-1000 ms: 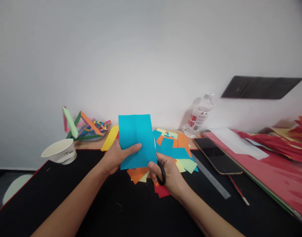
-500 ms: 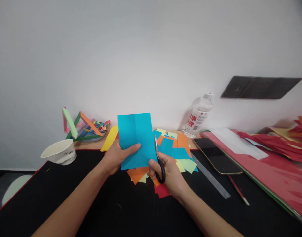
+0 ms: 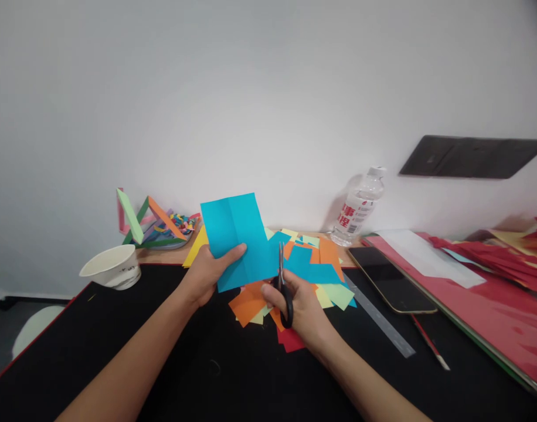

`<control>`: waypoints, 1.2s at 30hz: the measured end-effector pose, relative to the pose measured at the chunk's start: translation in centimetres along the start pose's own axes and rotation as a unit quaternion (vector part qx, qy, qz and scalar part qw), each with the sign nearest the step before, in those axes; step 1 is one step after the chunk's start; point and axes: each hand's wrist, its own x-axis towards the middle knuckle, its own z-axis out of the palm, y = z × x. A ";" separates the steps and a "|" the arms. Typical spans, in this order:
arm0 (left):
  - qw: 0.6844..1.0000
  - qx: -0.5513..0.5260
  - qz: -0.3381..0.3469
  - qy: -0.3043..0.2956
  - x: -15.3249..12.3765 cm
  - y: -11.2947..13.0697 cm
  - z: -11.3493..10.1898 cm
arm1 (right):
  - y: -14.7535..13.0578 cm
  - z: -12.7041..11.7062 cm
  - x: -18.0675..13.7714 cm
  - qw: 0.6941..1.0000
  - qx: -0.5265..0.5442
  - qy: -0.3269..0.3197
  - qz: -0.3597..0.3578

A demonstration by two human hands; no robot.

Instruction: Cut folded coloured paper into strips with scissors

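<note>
My left hand (image 3: 209, 271) pinches a sheet of blue paper (image 3: 233, 225) by its lower left side, thumb on the front face. The sheet is held up at a tilt and has a crease down its middle. My right hand (image 3: 297, 299) is closed around the black handles of a pair of scissors (image 3: 287, 299), blades pointing up beside the sheet's lower right corner. Whether the blades touch the paper I cannot tell. Beneath and behind lie cut pieces of blue, green and yellow paper, with an orange piece (image 3: 248, 305) and a red piece (image 3: 290, 340) nearer me.
On the left are a paper bowl (image 3: 114, 269) and folded paper strips (image 3: 158, 217) by a tray of scraps. To the right stand a water bottle (image 3: 359, 208), a phone (image 3: 391, 278), a ruler (image 3: 383, 322), a pencil (image 3: 430, 343) and a red folder (image 3: 471, 310) bearing papers.
The blue sheet has tilted counterclockwise and shifted slightly left at its top. My right thumb has come off the sheet's lower corner. The view has swung slightly left.
</note>
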 end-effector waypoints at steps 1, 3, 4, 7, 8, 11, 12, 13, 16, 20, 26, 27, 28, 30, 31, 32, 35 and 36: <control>1.000 -0.004 0.001 -0.004 0.0 0.0 0.0 | 0.2 0.0 0.1 1.000 0.010 0.020 0.001; 1.000 -0.012 0.001 -0.019 -0.1 0.0 0.1 | 0.5 -0.1 0.3 0.998 0.039 0.058 0.005; 1.000 -0.015 -0.005 -0.027 -0.2 0.0 0.2 | 0.6 -0.1 0.3 0.996 0.052 0.071 0.008; 0.998 -0.032 -0.014 -0.045 -0.3 -0.1 0.3 | 0.8 -0.2 0.5 0.994 0.072 0.082 0.018; 0.998 -0.042 -0.009 -0.044 -0.2 -0.1 0.3 | 0.8 -0.2 0.4 0.994 0.076 0.081 0.017; 0.998 -0.063 -0.003 -0.021 0.1 -0.2 0.1 | 0.7 -0.2 0.3 0.993 0.083 0.083 0.016; 0.998 -0.063 -0.011 -0.009 0.2 -0.2 0.0 | 0.7 -0.3 0.2 0.993 0.084 0.085 0.019; 0.998 -0.061 -0.020 0.001 0.3 -0.2 -0.1 | 0.7 -0.3 0.2 0.992 0.085 0.087 0.022; 0.997 -0.055 -0.040 0.024 0.5 -0.2 -0.3 | 0.7 -0.3 0.1 0.993 0.081 0.088 0.024; 0.996 -0.069 -0.024 0.045 0.4 -0.3 -0.2 | 0.6 -0.3 0.1 0.994 0.068 0.083 0.017; 0.992 -0.097 -0.029 0.074 0.7 -0.2 -0.6 | 0.3 -0.2 0.1 0.996 0.053 0.074 0.013; 0.991 -0.101 -0.035 0.079 0.9 -0.1 -0.7 | 0.3 -0.2 0.1 0.996 0.051 0.076 0.010; 0.991 -0.102 -0.041 0.082 1.0 -0.1 -0.8 | 0.3 -0.2 0.1 0.996 0.049 0.078 0.009; 0.992 -0.104 -0.045 0.061 1.0 -0.1 -0.9 | 0.3 -0.2 0.1 0.995 0.044 0.088 0.010; 0.993 -0.105 -0.042 0.036 0.9 -0.1 -0.8 | 0.4 -0.3 0.1 0.995 0.042 0.095 0.012; 0.994 -0.105 -0.040 0.006 0.7 -0.2 -0.6 | 0.4 -0.3 0.0 0.994 0.040 0.101 0.014; 0.993 -0.080 -0.047 -0.069 0.0 -0.3 0.0 | 0.4 -0.4 0.0 0.992 0.041 0.117 0.011; 0.994 -0.065 -0.048 -0.075 -0.2 -0.4 0.3 | 0.4 -0.5 0.0 0.992 0.042 0.120 0.008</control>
